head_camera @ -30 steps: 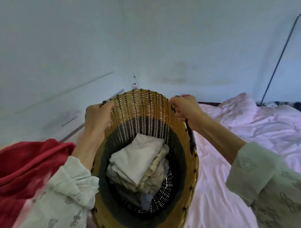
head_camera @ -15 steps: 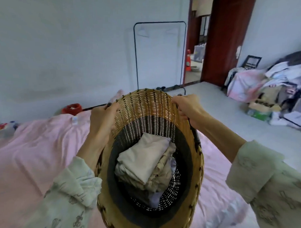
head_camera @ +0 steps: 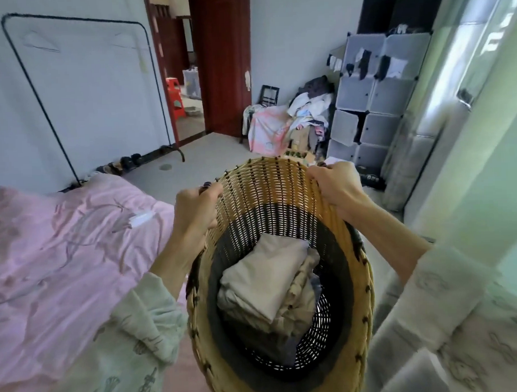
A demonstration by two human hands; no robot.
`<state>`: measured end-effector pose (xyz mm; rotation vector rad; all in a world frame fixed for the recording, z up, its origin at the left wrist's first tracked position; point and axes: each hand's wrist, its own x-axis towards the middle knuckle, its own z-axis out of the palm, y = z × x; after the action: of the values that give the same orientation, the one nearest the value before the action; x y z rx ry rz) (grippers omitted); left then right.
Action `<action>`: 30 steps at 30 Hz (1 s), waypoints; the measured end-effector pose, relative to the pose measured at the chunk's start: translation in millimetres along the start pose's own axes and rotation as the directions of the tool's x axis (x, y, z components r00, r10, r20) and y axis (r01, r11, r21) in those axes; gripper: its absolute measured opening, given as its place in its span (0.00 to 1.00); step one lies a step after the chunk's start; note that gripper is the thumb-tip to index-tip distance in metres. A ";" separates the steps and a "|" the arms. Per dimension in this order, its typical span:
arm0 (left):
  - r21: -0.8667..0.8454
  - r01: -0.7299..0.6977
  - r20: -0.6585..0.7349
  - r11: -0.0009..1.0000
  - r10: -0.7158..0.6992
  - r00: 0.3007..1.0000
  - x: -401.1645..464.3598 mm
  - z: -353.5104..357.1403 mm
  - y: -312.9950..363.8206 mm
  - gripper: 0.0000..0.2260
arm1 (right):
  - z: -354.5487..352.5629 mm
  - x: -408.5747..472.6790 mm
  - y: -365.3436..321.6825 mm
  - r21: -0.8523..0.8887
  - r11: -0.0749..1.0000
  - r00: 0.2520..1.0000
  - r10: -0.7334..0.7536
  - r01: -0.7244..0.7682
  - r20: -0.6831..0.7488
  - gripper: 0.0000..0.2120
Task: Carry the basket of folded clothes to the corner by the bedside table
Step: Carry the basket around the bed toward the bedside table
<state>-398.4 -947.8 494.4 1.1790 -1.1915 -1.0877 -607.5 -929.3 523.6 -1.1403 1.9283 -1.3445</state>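
I hold a tall woven basket, tan at the rim and black lower down, in front of me at chest height. Folded clothes, beige and grey, lie stacked at its bottom. My left hand grips the rim and handle on the left side. On the right side of the rim my right hand is closed on the other handle. No bedside table shows in this view.
A bed with a pink cover lies to my left. Ahead are a black clothes rack, an open red door, a heap of clothes and a grey cube cabinet. Bare floor stretches ahead.
My view has swung right, from the wall corner and bed to the door and cabinet side of the room. The basket stays in both hands, unchanged.
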 end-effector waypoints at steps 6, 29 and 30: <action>0.017 0.018 0.238 1.000 -0.021 0.971 65.6 122.1 -15.3 0.14 | -63.4 84.0 52.0 -0.004 0.991 0.975 0.131 -0.134 -0.178 0.10; 0.210 0.389 0.251 0.897 -0.434 0.865 333.9 482.7 -180.0 0.12 | -159.3 481.5 240.1 -0.127 0.874 0.864 0.425 -0.470 -0.272 0.13; 0.218 0.413 0.229 0.884 -0.458 0.859 340.5 487.0 -186.6 0.12 | -157.1 492.8 246.0 -0.156 0.860 0.861 0.441 -0.486 -0.254 0.13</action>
<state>-857.0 -1340.4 340.8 1.5108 -1.2727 -1.5625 -1066.1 -1239.1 376.2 -0.5645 2.3575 -1.0355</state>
